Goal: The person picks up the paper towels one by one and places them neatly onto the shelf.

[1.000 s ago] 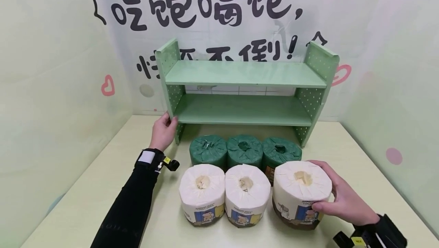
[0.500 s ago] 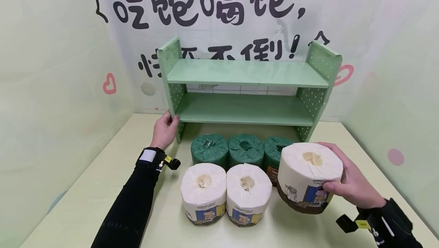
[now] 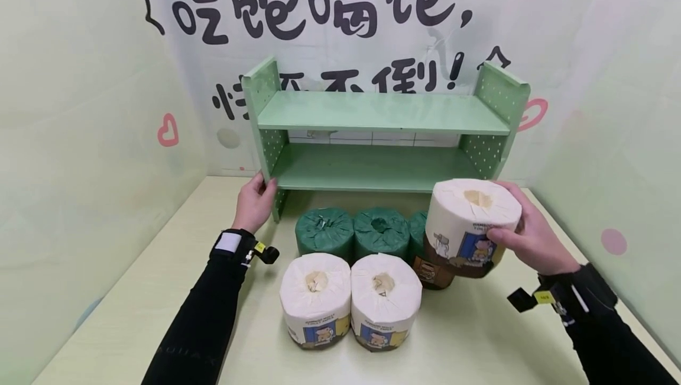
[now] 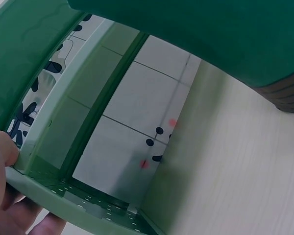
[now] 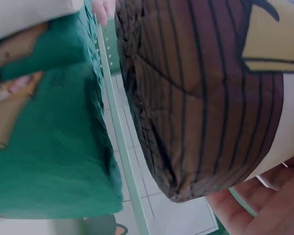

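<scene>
My right hand (image 3: 540,240) grips a white-wrapped toilet roll (image 3: 463,219) by its right side, thumb on the printed front. The roll is raised and partly covers the rightmost green-wrapped toilet roll (image 3: 433,269). Its striped brown lower part (image 5: 196,112) fills much of the right wrist view. My left hand (image 3: 254,203) holds the left side panel of a pale green two-tier shelf (image 3: 383,112), its fingers going behind the panel edge. Two more white rolls (image 3: 315,299) stand side by side in front, with the green rolls (image 3: 380,231) in a row behind them.
The light wooden table (image 3: 186,290) carries everything. The middle board (image 3: 367,166) of the shelf sits above and behind the green rolls. A printed cloth backdrop (image 3: 340,6) hangs behind, and pale walls (image 3: 612,136) close in both sides.
My right hand has lifted the white toilet roll off the table and moved it up and toward the shelf, over the right green roll. My left hand stays on the shelf's side panel.
</scene>
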Demonstrator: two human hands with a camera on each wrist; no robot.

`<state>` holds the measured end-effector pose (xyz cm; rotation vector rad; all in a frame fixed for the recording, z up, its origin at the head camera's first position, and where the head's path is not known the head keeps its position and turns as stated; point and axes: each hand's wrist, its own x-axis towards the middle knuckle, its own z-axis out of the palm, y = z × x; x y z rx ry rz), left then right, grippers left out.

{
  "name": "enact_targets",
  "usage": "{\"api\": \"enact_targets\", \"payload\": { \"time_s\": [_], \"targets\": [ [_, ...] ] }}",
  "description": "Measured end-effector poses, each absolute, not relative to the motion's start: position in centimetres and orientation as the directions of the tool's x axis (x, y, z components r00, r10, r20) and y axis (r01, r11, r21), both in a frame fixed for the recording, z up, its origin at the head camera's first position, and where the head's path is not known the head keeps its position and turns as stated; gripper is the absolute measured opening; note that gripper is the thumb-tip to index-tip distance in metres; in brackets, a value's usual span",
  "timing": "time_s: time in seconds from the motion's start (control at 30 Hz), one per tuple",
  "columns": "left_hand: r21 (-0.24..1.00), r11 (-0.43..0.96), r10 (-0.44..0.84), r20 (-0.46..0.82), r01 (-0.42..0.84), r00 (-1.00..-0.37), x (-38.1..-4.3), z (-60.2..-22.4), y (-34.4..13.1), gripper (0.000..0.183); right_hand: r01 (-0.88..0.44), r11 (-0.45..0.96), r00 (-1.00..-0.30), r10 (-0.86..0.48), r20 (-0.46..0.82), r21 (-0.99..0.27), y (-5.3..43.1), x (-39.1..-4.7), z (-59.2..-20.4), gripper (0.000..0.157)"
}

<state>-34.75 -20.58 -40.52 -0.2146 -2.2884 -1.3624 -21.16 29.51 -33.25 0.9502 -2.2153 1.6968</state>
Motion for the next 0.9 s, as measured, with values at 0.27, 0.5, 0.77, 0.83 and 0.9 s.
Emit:
{"api": "enact_targets", "payload": {
  "time_s": [0.27,0.5,0.77,0.83,0.9],
  "targets": [
    [0.789,0.499,-0.097,0.460,0.357,-0.883,-34.7,-40.5,-20.7,0.028,-0.511,0.168,-0.843,-0.290,0.453,-0.843,29.0,-24.6,-32.6,0.056],
    [0.794,0.490,-0.089,0.457,0.361,-0.885,-34.8,-40.7,-20.7,0.031,-0.435,0.322,-0.899,-0.213,0.383,-0.841,28.9,-27.5,-32.7,0.058],
    [0.788,0.492,-0.095,0.472,0.370,-0.877,-34.8,-40.4,-20.7,0.032,-0.381,0.371,-0.923,-0.092,0.375,-0.847,28.6,-30.1,-32.6,0.064],
    [0.788,0.490,-0.096,0.473,0.372,-0.876,-34.7,-40.4,-20.7,0.031,-0.373,0.369,-0.926,-0.085,0.368,-0.851,28.6,-30.6,-32.8,0.064],
    [0.789,0.488,-0.093,0.471,0.372,-0.877,-34.6,-40.6,-20.7,0.032,-0.364,0.368,-0.929,-0.080,0.361,-0.856,28.6,-30.9,-33.0,0.064]
  ]
}}
